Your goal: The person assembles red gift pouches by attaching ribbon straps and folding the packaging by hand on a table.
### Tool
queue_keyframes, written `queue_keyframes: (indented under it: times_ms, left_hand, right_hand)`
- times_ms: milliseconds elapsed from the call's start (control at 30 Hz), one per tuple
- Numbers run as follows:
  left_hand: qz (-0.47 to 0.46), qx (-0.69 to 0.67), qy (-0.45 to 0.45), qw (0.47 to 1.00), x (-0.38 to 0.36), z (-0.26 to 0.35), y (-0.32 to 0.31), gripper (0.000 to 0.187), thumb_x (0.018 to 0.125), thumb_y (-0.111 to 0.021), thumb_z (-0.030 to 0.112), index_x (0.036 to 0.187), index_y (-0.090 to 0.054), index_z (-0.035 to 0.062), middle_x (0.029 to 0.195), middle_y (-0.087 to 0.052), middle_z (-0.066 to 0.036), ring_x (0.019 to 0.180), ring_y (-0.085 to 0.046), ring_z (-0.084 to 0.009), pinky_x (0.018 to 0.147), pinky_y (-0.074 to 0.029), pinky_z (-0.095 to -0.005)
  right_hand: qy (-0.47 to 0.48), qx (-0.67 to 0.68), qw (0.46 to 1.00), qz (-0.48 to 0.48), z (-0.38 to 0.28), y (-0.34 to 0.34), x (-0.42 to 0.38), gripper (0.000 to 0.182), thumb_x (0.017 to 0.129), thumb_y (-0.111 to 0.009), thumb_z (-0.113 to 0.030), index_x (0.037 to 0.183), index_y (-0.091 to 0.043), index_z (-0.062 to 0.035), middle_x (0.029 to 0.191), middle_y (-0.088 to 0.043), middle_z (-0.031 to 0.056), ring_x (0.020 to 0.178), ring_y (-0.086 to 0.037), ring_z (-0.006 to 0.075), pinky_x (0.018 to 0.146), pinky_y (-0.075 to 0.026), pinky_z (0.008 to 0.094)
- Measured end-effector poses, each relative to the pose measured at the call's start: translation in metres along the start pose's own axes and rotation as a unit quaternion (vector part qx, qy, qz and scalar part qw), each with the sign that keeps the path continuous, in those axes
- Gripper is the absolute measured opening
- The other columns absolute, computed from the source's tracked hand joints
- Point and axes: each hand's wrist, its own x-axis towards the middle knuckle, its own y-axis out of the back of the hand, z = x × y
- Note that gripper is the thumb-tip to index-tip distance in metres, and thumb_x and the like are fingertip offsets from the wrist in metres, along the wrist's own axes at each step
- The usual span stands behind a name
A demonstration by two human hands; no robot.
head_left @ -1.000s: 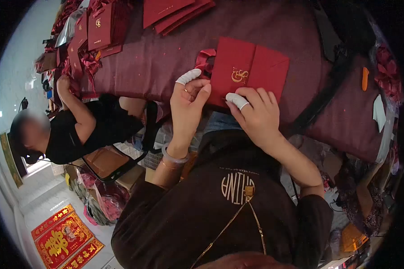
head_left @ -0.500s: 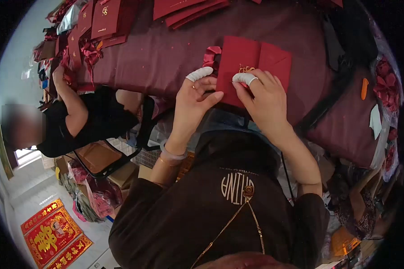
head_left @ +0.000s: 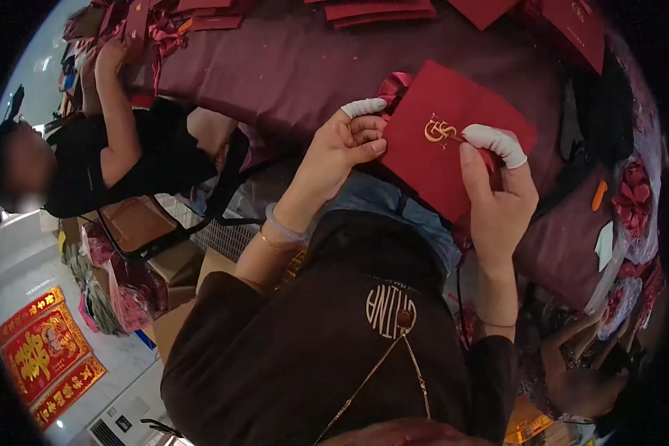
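Note:
A flat red paper bag (head_left: 424,160) with a gold monogram lies tilted before me, close to my body at the table's edge. A red satin ribbon (head_left: 395,85) shows at its upper left edge. My left hand (head_left: 353,141) is closed on the bag's left edge, thumb in front, with a white finger cover on its index finger. Over the bag's right part, beside the monogram, my right hand (head_left: 498,167) pinches thumb against index finger, which also wears a white cover. What sits in that pinch, perhaps something thin and red, is too small to name.
A dark red cloth covers the table (head_left: 275,82). Red bags (head_left: 383,13) lie along its far side, and more stand at the right (head_left: 572,30). A co-worker (head_left: 119,149) sits at the left, reaching to red ribbons (head_left: 167,41). An orange tool (head_left: 599,195) lies at right.
The bag has turned clockwise and shifted right, now showing its monogram fully. My right hand has moved right and down, from lying across the bag to a pinch. The camera view has shifted.

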Motion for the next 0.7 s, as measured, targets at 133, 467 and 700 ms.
queue_keyframes:
  times_ms: [133, 467, 700]
  left_hand:
    - [0.000, 0.005, 0.004, 1.000, 0.001, -0.002, 0.000, 0.047, 0.080, -0.055, -0.012, 0.123, -0.044, 0.0015, 0.102, -0.050, -0.004, 0.090, -0.052, -0.0102, 0.079, -0.046, -0.0226]
    - [-0.007, 0.029, -0.009, 1.000, 0.003, -0.005, 0.002, 0.044, 0.081, -0.058, -0.008, 0.121, -0.045, 0.0010, 0.101, -0.051, -0.003, 0.088, -0.052, -0.0099, 0.078, -0.047, -0.0216]
    - [0.010, 0.033, -0.007, 0.999, 0.002, -0.002, -0.004, 0.045, 0.080, -0.060, -0.007, 0.121, -0.045, 0.0008, 0.101, -0.053, -0.004, 0.089, -0.053, -0.0102, 0.080, -0.046, -0.0227]
  right_hand:
    - [0.002, 0.008, 1.000, -0.002, -0.002, 0.001, 0.002, 0.013, 0.080, -0.060, 0.005, 0.093, -0.060, 0.0024, 0.092, -0.058, 0.0057, 0.086, -0.055, 0.0120, 0.078, -0.043, 0.0228]
    - [-0.013, -0.031, 0.999, -0.024, 0.010, -0.001, 0.003, 0.012, 0.082, -0.060, 0.001, 0.093, -0.061, 0.0016, 0.091, -0.058, 0.0051, 0.086, -0.055, 0.0112, 0.078, -0.043, 0.0228]
    - [-0.003, -0.131, 0.990, -0.054, 0.014, -0.003, 0.007, 0.012, 0.079, -0.063, -0.001, 0.091, -0.063, -0.0008, 0.089, -0.061, 0.0078, 0.083, -0.057, 0.0169, 0.076, -0.044, 0.0272]
